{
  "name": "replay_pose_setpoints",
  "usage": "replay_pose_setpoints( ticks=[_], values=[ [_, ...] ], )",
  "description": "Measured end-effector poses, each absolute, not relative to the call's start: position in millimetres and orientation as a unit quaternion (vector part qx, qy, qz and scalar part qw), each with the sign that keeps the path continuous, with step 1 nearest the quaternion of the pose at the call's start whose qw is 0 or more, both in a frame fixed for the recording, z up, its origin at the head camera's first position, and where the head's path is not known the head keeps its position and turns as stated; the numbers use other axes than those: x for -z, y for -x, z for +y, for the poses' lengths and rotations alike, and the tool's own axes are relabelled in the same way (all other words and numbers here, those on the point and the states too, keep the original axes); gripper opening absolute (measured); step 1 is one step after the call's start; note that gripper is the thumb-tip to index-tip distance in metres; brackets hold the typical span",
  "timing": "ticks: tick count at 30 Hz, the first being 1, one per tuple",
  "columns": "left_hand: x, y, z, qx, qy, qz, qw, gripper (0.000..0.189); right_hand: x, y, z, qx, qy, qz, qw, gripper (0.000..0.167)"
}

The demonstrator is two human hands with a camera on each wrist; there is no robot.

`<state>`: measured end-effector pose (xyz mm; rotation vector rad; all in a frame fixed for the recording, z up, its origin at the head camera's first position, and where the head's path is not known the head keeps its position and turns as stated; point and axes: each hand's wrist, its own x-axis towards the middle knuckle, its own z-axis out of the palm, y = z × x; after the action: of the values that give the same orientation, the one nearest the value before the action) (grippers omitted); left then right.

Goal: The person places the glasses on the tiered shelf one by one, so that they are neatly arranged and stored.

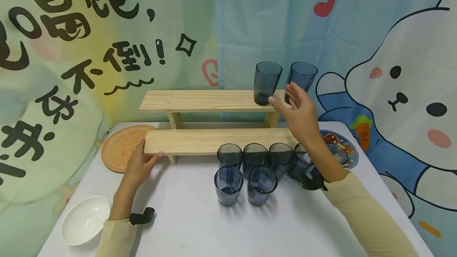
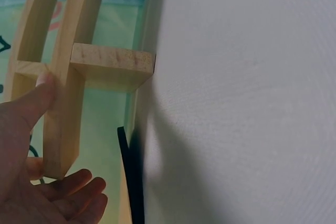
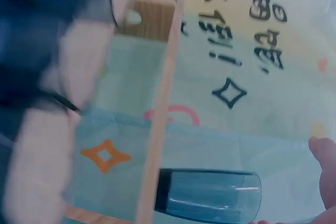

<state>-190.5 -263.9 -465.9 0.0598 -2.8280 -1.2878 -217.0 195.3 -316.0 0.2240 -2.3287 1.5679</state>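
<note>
2 blue-grey tinted tumblers stand on the upper board [image 1: 200, 100] at the right hand [image 1: 302, 120]: the right tumbler [image 1: 306, 73] behind its fingertips, the left tumbler [image 1: 267, 79] just left of its thumb. The right hand is spread, fingers parted, with nothing in its grasp; whether a finger touches either tumbler cannot be told.

Assessment: both tumblers are probably rigid, fairly light, slippery on the smooth wall and liable to chip if knocked together. Recommended hold: thumb opposed to fingers around the lower wall, below the flare and clear of the rim, with moderate pressure.

The left hand [image 1: 137, 165] grips the left end of the lower board [image 1: 200, 142], which appears stiff.

Below the right hand, further tumblers [image 1: 228, 187] stand on the table [image 1: 185, 225]; 2 form the front row, and the right forearm partly hides those behind. A round mat [image 1: 119, 150] lies beyond the left hand, a white bowl [image 1: 85, 221] left of that forearm, and a patterned plate [image 1: 352, 150] right of the right forearm.
</note>
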Motion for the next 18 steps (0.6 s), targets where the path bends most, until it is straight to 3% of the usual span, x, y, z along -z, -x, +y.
replay_pose_setpoints(
  ticks=[9, 18],
  values=[
    [466.2, 190.6, -265.9, 0.415, -0.016, -0.910, 0.022, 0.096, 369.3, 144.6, 210.6, -0.590, -0.069, -0.793, 0.135, 0.067],
    [467.0, 190.4, -265.4, 0.410, -0.018, -0.911, 0.023, 0.095, 428.6, 93.2, 201.1, -0.595, -0.070, -0.798, 0.072, 0.074]
  ],
)
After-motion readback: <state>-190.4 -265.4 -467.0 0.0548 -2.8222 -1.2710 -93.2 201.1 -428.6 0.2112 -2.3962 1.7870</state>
